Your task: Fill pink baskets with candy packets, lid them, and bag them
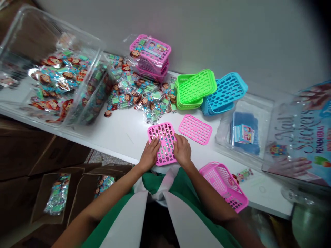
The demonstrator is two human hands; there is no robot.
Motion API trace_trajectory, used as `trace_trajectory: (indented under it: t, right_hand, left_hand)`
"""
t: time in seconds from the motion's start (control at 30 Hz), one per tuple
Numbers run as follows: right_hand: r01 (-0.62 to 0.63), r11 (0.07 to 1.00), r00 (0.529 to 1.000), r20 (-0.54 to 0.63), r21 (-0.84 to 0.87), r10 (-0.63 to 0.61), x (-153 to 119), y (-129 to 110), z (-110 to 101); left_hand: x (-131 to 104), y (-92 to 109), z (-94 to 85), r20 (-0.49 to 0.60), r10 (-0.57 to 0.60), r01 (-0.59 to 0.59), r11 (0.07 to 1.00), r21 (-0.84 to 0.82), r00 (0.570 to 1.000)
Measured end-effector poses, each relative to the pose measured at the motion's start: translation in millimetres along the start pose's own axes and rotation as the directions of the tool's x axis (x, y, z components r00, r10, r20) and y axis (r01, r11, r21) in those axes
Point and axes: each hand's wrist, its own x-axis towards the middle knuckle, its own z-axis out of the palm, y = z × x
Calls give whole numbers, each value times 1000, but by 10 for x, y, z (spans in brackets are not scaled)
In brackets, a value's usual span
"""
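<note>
A pink basket with its perforated lid point(166, 144) on top lies at the table's front edge, with small shapes showing through the holes. My left hand point(150, 153) rests on the lid's left side, fingers stretched flat over it. At the right edge, my right hand point(182, 148) grips the lidded basket, thumb on top and fingers curled along the side. A loose pink lid point(195, 129) lies flat just beyond my right hand. Beside my right forearm a pink basket point(223, 186) sits tilted at the table edge. Small character packets point(144, 98) are heaped behind the lidded basket.
Clear divided bins point(99, 55) of packets stand left. Wrapped pink baskets point(152, 51), green baskets and lids point(196, 88), and blue ones point(226, 91) line the wall. A clear tray point(266, 110) holds cards beside a Nail Stickers box point(305, 134). Cardboard boxes point(49, 199) sit below left.
</note>
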Motion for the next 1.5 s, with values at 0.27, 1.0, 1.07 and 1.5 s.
trace_trajectory:
  t: [0.27, 1.0, 1.07, 1.5]
  right_hand:
    - [48, 982, 998, -55, 183, -39, -19, 129, 221]
    - [-295, 846, 951, 51, 444, 305, 514, 16, 257]
    - [-404, 683, 902, 144, 609, 406, 558, 48, 282]
    - [-241, 716, 969, 121, 655, 216, 512, 125, 282]
  left_hand:
    - [305, 121, 40, -181, -84, 102, 990, 94, 980]
    - [545, 178, -18, -59, 62, -43, 959, 281, 996]
    - [569, 198, -3, -41, 44, -31, 957, 290, 998]
    - [503, 138, 223, -290, -154, 206, 966, 158, 944]
